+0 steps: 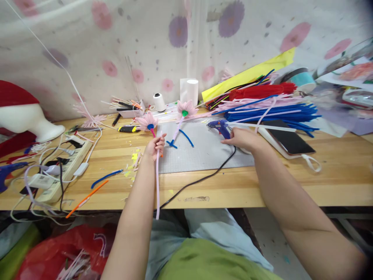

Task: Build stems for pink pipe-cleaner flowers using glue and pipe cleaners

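Observation:
My left hand (155, 146) is closed around the stem of a pink pipe-cleaner flower (147, 122) with a blue centre, held up over the table's middle. The pale pink stem (157, 182) hangs down past the table's front edge. My right hand (240, 139) is wrapped around the handle of a blue glue gun (218, 126), which rests on a grey cutting mat (204, 149); its black cord (201, 179) runs off the front edge. A second pink flower (186, 109) with a green centre lies on the mat's far side, beside blue pipe-cleaner pieces (186, 137).
Bundles of blue, red and pink pipe cleaners (271, 111) pile at the back right beside a phone (288, 140). A power strip (62, 167) with cables sits at the left. A thread spool (159, 102), a white roll (190, 90) and a yellow-black cutter (128, 128) stand behind. A red bag (62, 252) lies below.

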`<state>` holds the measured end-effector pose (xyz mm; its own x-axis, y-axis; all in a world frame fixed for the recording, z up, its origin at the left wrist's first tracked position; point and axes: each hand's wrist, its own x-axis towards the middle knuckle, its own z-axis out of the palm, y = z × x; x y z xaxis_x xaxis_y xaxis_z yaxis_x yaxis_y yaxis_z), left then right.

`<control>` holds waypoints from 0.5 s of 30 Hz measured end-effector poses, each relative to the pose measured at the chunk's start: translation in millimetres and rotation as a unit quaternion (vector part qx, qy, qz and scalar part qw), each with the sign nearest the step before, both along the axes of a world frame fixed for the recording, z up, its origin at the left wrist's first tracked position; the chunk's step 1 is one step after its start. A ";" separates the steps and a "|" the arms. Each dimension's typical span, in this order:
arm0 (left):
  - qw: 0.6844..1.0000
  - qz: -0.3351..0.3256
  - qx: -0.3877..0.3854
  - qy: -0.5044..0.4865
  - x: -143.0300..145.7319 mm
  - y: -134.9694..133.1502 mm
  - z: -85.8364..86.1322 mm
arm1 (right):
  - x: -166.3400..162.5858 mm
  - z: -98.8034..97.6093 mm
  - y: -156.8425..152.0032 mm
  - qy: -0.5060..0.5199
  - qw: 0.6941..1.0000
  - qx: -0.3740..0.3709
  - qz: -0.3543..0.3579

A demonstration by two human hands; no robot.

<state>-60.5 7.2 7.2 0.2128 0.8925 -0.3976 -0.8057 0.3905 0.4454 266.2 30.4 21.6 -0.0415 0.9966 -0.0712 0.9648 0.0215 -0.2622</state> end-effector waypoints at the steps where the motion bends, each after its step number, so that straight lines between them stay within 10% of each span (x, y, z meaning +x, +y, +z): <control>1: 1.000 -0.001 0.004 0.002 3.0 -0.9 -1.7 | -5.9 3.9 -3.5 0.025 0.999 -0.036 0.024; 5: 0.998 0.006 0.025 0.057 12.7 -5.5 -4.2 | -58.0 3.4 -0.7 0.304 0.939 -0.121 0.109; 8: 0.993 0.014 0.043 0.110 14.3 -10.2 -5.3 | -111.1 -7.4 18.8 0.490 0.860 -0.138 0.016; 15: 0.985 -0.001 0.060 0.160 11.8 -15.7 -10.8 | -187.0 -24.5 61.3 0.575 0.793 -0.160 -0.123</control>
<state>-48.6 -8.5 -3.6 0.0956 0.9368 -0.3367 -0.6157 0.3214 0.7195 79.2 91.7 -2.8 -0.0692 0.9228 -0.3790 0.0487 -0.3764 -0.9252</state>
